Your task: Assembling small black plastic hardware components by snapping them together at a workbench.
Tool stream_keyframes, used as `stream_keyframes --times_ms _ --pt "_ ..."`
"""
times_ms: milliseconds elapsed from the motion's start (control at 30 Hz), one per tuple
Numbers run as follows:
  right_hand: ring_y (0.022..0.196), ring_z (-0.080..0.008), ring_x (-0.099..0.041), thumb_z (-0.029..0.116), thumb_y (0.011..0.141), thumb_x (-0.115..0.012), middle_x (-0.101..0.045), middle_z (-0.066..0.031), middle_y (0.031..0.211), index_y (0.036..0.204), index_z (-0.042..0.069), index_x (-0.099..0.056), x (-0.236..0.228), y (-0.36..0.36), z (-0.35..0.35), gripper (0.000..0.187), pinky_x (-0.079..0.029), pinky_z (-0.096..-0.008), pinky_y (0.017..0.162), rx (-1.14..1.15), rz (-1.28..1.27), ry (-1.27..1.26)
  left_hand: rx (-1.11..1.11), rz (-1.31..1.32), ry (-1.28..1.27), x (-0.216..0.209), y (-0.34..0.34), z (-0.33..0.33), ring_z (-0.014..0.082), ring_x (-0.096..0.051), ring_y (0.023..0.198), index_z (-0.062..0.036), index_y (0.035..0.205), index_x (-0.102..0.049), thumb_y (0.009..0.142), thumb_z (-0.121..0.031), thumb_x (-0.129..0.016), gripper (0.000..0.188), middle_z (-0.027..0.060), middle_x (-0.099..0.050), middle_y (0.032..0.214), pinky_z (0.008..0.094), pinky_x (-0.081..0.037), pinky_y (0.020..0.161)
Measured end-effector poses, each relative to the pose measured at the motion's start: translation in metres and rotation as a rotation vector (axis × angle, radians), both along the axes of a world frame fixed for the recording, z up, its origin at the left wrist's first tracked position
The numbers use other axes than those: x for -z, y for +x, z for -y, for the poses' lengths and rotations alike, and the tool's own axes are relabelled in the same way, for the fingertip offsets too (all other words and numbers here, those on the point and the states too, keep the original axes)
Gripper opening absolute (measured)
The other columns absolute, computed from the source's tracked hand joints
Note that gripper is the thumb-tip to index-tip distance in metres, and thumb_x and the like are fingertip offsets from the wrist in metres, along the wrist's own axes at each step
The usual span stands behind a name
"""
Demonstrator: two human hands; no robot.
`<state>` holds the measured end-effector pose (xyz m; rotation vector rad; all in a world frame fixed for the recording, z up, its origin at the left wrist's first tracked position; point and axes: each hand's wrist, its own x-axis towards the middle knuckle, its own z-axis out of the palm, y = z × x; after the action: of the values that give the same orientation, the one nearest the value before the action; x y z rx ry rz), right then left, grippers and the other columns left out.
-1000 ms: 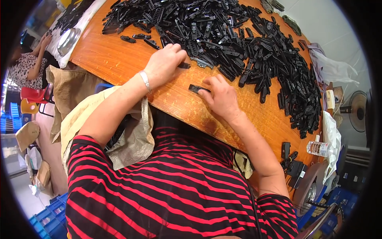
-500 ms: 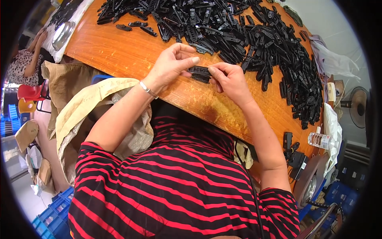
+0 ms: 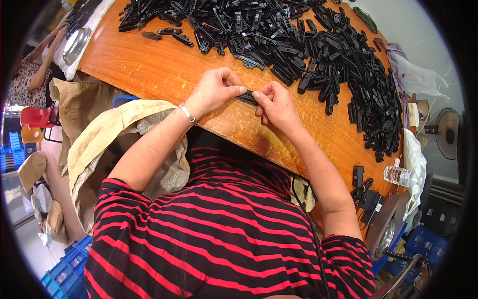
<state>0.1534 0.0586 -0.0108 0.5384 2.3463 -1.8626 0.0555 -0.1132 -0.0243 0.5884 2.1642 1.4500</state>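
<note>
A slim black plastic part [image 3: 247, 98] is held just above the worn near edge of the wooden table. My left hand [image 3: 213, 93], with a silver bracelet at its wrist, pinches the part's left end between thumb and fingers. At the other end, the thumb and fingertips of my right hand [image 3: 278, 108] press on it. Fingers cover both ends, so only the middle shows. Beyond my hands spreads a big heap of similar long black plastic parts [image 3: 279, 42], some with ladder-like slots.
The wooden table [image 3: 132, 60] has a curved near edge at my body. An open tan sack [image 3: 107, 122] hangs at the left. On the right are a plastic bottle [image 3: 397, 175], a black power adapter [image 3: 371, 200] and a fan [image 3: 448, 133]. Another person [image 3: 37, 74] sits far left.
The black part has turned so that a narrower side shows. My right hand has come slightly left and closer to my left hand, which has dropped a little toward me.
</note>
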Motion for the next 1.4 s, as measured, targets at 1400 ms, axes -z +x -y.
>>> stream_keyframes --times_ms 1400 --pt "0.073 -0.0350 -0.063 0.010 0.082 -0.069 -0.059 -0.0111 0.088 0.089 0.007 -0.059 0.008 0.007 -0.026 0.013 -0.052 -0.0428 0.063 -0.136 -0.381 1.002 0.250 -0.798 -0.294 -0.073 0.055 0.047 0.0328 -0.059 0.082 -0.0060 0.090 -0.057 0.083 -0.011 -0.063 0.010 0.0121 -0.055 0.087 0.0418 -0.050 0.069"
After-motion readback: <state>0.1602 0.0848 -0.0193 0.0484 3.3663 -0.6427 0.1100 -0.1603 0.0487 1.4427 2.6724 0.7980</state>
